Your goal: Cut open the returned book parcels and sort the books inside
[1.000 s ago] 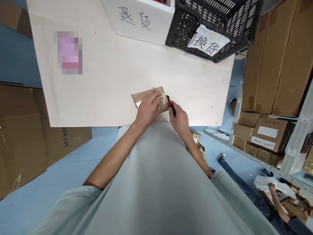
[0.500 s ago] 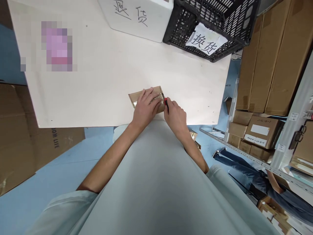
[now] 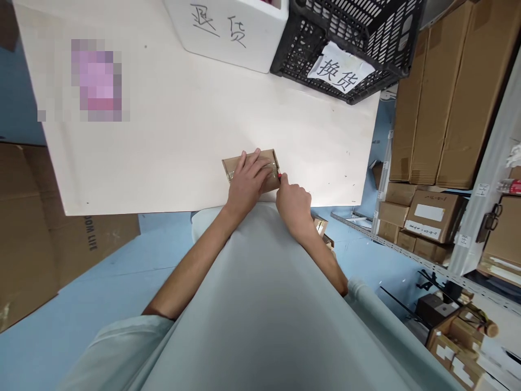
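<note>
A small brown cardboard parcel [image 3: 232, 164] with shiny tape lies near the front edge of the white table [image 3: 183, 130]. My left hand [image 3: 249, 182] rests flat on top of it, fingers spread, pressing it down. My right hand [image 3: 293, 205] is closed round a red and black utility knife [image 3: 279, 175], of which only the red tip shows, at the parcel's right end.
A white foam box [image 3: 232, 30] and a black plastic crate [image 3: 358, 38], each with handwritten writing, stand at the table's back. Stacked cardboard boxes [image 3: 439, 108] and a metal shelf fill the right side. More cardboard [image 3: 24, 233] lies on the blue floor at left.
My right hand has closed in on the parcel's right end, hiding most of the knife. The person seen at lower right is out of view.
</note>
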### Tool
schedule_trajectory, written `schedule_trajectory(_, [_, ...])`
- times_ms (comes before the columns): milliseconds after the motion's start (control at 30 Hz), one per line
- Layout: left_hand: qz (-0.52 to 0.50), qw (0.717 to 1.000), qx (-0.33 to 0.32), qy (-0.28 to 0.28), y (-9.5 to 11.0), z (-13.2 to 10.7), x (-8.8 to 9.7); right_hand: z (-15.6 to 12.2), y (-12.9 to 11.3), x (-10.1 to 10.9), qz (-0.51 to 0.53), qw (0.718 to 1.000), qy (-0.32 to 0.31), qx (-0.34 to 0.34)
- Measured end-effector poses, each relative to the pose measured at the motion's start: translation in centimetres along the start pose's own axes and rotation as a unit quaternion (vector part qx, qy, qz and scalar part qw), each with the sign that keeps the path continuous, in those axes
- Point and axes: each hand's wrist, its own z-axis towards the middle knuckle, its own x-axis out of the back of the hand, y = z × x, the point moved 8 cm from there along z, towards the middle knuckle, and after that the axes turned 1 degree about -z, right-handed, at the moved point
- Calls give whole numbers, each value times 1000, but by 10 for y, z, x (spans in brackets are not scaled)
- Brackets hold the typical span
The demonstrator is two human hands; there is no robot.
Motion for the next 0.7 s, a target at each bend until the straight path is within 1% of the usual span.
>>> schedule_trajectory(100, [-2,1000,-4,-3,0,0,-1,-7,9,-5,20,999,20,-33])
schedule_trajectory(200, [1,1000,-8,0,-3,0,1,-15,10,-8,34,999,10,-28])
schedule_trajectory(300, [0,1000,-16,3,-7,-3,8,-30,11,-3,53,999,-4,-12])
schedule_trajectory(367, [4,1000,-17,8,-12,-10,15,-39,15,3,86,996,12,3])
schedule_trajectory(433, [14,1000,-10,16,-20,-21,26,-39,24,9,135,989,51,12])
schedule_trajectory(500, [29,999,1,29,-30,-35,39,-25,36,7,195,976,93,19])
schedule_trajectory(567, [43,998,15,46,-39,-49,54,5,44,-6,266,956,116,38])
schedule_trajectory(633, [53,996,32,63,-48,-63,68,43,44,-27,337,933,103,67])
schedule_trajectory(700, [60,994,50,79,-53,-76,80,78,40,-49,383,916,91,76])
